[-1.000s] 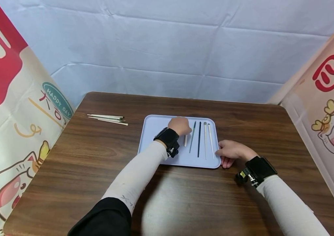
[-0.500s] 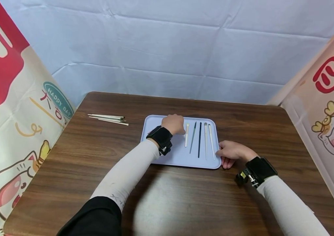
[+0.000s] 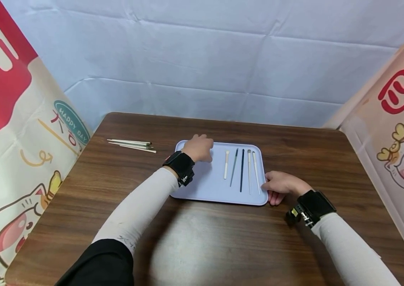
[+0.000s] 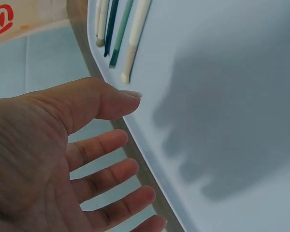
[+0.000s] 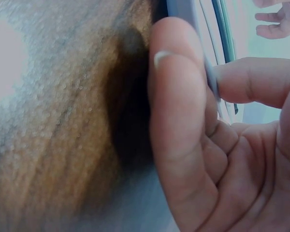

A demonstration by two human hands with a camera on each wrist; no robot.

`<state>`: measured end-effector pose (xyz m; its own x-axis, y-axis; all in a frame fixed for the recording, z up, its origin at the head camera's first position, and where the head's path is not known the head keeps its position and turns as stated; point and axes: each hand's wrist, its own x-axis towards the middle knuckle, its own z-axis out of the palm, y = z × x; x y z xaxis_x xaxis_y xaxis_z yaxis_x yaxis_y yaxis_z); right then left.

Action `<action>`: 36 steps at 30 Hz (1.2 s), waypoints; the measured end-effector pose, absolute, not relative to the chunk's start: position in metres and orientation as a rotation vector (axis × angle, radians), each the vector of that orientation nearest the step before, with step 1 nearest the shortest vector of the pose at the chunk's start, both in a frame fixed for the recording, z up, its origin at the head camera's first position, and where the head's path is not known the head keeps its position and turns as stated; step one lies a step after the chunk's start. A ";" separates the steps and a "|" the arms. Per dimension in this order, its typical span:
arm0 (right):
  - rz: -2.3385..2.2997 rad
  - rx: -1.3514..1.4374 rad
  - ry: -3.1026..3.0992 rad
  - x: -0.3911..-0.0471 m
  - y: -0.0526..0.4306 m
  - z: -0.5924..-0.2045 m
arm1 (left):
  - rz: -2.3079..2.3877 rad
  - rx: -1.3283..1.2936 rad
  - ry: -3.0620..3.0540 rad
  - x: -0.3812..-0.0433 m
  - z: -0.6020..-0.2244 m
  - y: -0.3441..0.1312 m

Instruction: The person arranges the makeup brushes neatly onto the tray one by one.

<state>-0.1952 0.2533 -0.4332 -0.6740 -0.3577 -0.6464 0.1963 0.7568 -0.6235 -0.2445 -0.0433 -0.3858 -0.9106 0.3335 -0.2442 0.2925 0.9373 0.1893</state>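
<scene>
A pale lavender tray point(image 3: 202, 192) lies on the table. In its right half several slim brushes lie side by side: a short cream brush point(image 3: 226, 165), a green brush point(image 3: 234, 167), a dark navy brush point(image 3: 242, 171) and pale ones point(image 3: 249, 171) nearest the right rim. My left hand point(image 3: 198, 149) hovers above the tray's far left part, fingers apart and holding nothing; in the left wrist view its shadow falls on the bare tray floor. With thumb above and fingers below, my right hand point(image 3: 278, 186) pinches the tray's right rim, as the right wrist view shows close up.
On the brown wooden table point(image 3: 80, 206), left of the tray, lies a small bunch of pale thin brushes point(image 3: 132, 145). A light blue cloth point(image 3: 202, 59) hangs behind, with printed cloths point(image 3: 402, 151) at both sides.
My left hand has moved left, away from the short cream brush, which now shows whole on the tray, and its fingers have spread. The right hand has stayed at the rim.
</scene>
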 end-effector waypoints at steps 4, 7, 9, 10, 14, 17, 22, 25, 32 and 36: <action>-0.874 -0.123 2.141 -0.195 0.254 -0.434 | 0.198 0.444 2.829 -0.246 -0.385 -0.054; -0.877 -0.120 2.140 -0.195 0.254 -0.434 | 0.203 0.412 2.823 -0.248 -0.385 -0.063; -0.877 -0.120 2.139 -0.195 0.254 -0.434 | 0.208 0.387 2.817 -0.249 -0.384 -0.069; -0.876 -0.119 2.139 -0.195 0.255 -0.434 | 0.210 0.378 2.815 -0.250 -0.383 -0.073; -0.873 -0.118 2.139 -0.195 0.254 -0.434 | 0.208 0.350 2.816 -0.252 -0.380 -0.092; -0.869 -0.119 2.141 -0.195 0.254 -0.434 | 0.206 0.335 2.825 -0.251 -0.378 -0.106; -0.872 -0.120 2.141 -0.195 0.254 -0.433 | 0.207 0.320 2.863 -0.248 -0.375 -0.127; -0.872 -0.116 2.141 -0.195 0.254 -0.433 | 0.220 0.310 2.880 -0.248 -0.376 -0.140; -0.872 -0.122 2.154 -0.193 0.254 -0.433 | 0.261 0.265 2.866 -0.248 -0.379 -0.170; -0.877 -0.128 2.161 -0.193 0.254 -0.432 | 0.265 0.226 2.878 -0.247 -0.382 -0.188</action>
